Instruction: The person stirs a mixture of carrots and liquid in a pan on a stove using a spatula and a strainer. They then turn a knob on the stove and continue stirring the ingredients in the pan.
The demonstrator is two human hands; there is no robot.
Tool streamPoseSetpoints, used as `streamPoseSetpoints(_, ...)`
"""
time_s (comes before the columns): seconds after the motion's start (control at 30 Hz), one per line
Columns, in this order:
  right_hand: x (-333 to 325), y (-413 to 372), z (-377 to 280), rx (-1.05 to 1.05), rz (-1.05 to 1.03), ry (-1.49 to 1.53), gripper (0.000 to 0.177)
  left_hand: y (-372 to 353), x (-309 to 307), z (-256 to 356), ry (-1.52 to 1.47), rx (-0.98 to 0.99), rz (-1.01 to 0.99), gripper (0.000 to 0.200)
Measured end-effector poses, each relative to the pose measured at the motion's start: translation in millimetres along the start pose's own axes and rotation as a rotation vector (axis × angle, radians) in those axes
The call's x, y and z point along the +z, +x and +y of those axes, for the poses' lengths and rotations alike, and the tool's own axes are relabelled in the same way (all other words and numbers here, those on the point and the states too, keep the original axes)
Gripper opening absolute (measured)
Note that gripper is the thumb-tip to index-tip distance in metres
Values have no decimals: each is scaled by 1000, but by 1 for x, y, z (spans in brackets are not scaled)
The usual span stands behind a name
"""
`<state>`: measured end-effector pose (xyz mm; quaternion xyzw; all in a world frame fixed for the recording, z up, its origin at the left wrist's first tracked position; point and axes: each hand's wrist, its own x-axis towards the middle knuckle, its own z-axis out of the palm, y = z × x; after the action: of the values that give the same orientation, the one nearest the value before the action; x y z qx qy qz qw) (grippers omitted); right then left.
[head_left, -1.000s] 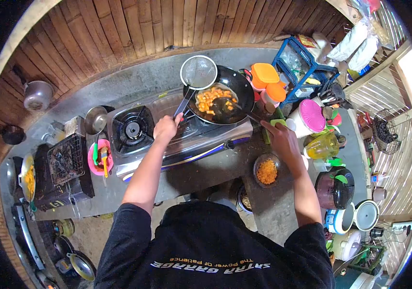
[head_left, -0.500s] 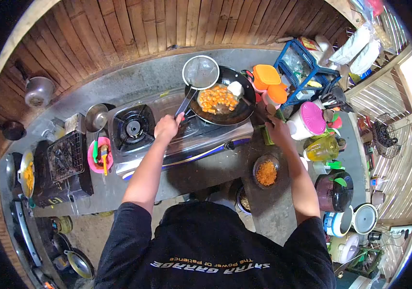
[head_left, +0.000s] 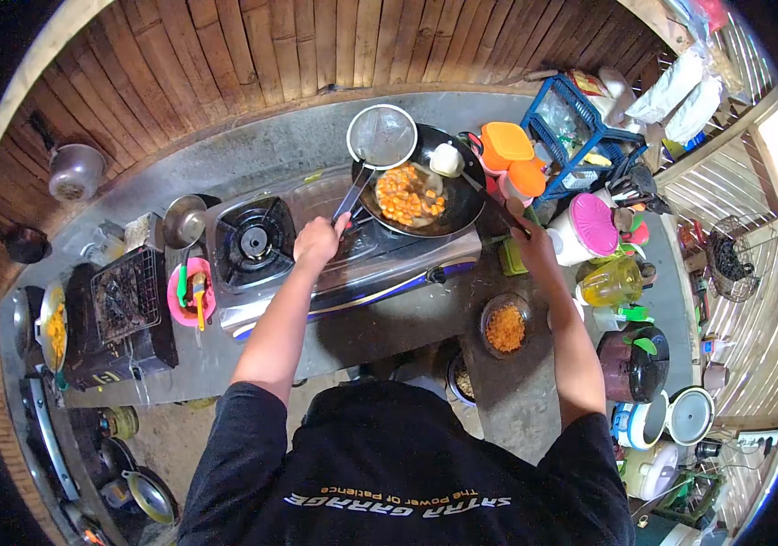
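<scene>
My left hand (head_left: 317, 240) is closed around the long handle of a round mesh strainer (head_left: 382, 136), held over the left rim of a black wok (head_left: 448, 215). Inside the wok, small orange pieces of food (head_left: 404, 193) sit in bubbling liquid toward the left and middle. My right hand (head_left: 535, 241), to the right of the wok, grips the dark handle of a spatula (head_left: 495, 207). Its pale, shiny head seems to lie near the wok's upper right side. The wok stands on the right burner of a two-burner gas stove (head_left: 343, 273).
A plate of orange shreds (head_left: 505, 328) lies on the counter below my right forearm. Orange containers (head_left: 505, 144), a blue rack (head_left: 571, 127) and a pink-lidded tub (head_left: 594, 225) crowd the right. Left of the stove are a pink bowl (head_left: 173, 293) and a grill rack (head_left: 125, 289).
The orange pieces have been pushed together toward the upper left of the wok. My right hand and the spatula have shifted slightly to the right. The strainer stays nearly in place.
</scene>
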<state>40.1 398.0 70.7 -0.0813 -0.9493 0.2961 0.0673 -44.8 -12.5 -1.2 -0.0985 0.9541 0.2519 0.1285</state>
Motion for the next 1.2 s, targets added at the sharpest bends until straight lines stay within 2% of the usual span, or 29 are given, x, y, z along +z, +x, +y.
streamPoseSetpoints(0.07,17,16,16,-64,16,-95,40,-2,-4,3,-19,0,-34,67)
streamPoseSetpoints(0.17,43,27,11,-132,12,-44,40,-7,-10,5,-47,14,-56,69)
streamPoseSetpoints(0.27,57,36,1,105,-227,286,41,-5,-8,4,-57,19,-62,69)
streamPoseSetpoints(0.33,42,32,-16,274,-373,404,42,-3,-6,2,-54,19,-55,69)
streamPoseSetpoints(0.4,31,27,-22,290,-458,455,41,-4,-7,3,-51,24,-42,69)
streamPoseSetpoints(0.43,25,23,-17,221,-469,449,41,-5,-8,3,-45,20,-44,70)
streamPoseSetpoints(0.57,2,3,10,-228,-289,163,38,-7,-11,6,-23,22,-38,69)
streamPoseSetpoints(0.67,-57,-29,-34,-138,-339,23,39,-7,-12,6,-39,26,-45,68)
streamPoseSetpoints(0.87,-121,-72,-82,-266,-225,-285,44,-9,-12,6,-36,23,-44,66)
streamPoseSetpoints(1.07,-114,-83,-89,-391,-111,-472,39,-7,-10,4,-35,34,-39,72)
streamPoseSetpoints(1.2,-76,-74,-78,-407,-29,-564,39,-6,-9,5,-19,8,-36,72)
